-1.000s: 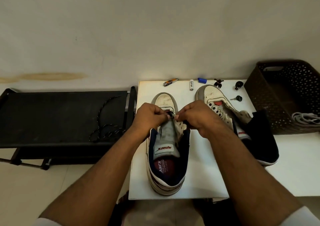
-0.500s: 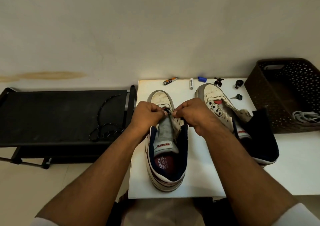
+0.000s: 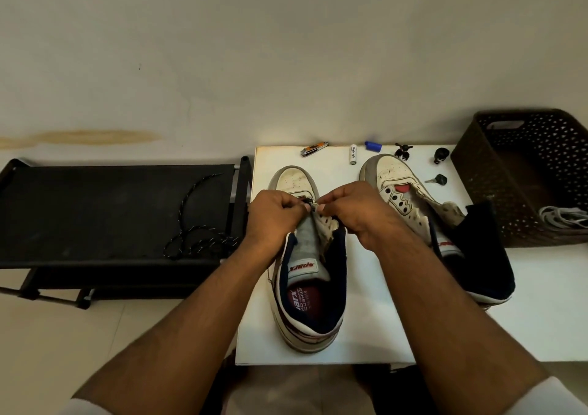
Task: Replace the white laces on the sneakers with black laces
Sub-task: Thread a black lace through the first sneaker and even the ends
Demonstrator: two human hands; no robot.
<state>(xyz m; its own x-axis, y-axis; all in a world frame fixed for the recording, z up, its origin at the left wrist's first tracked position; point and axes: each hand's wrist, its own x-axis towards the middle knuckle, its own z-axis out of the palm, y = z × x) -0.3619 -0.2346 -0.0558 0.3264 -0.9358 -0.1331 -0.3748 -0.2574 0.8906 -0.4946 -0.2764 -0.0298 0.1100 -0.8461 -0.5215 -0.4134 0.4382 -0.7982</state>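
Note:
A white sneaker (image 3: 310, 290) with a navy collar stands on the white table (image 3: 375, 328), toe away from me. My left hand (image 3: 273, 216) and my right hand (image 3: 359, 211) meet over its front eyelets, both pinching a black lace (image 3: 307, 205) whose short dark end shows between the fingertips. The second sneaker (image 3: 410, 198) lies unlaced to the right, tilted. Another black lace (image 3: 194, 239) lies coiled on the black rack at left. White laces (image 3: 563, 216) rest in the dark basket.
A dark perforated basket (image 3: 496, 173) stands at the table's right. A black low rack (image 3: 105, 211) sits left of the table. Small items line the far table edge: a nail clipper (image 3: 314, 149), a battery (image 3: 353, 154), a blue cap (image 3: 373, 146), keys (image 3: 437, 179).
Both hands have stayed pinched together at the front eyelets, shifting slightly toward the toe. The camera view has drifted a little.

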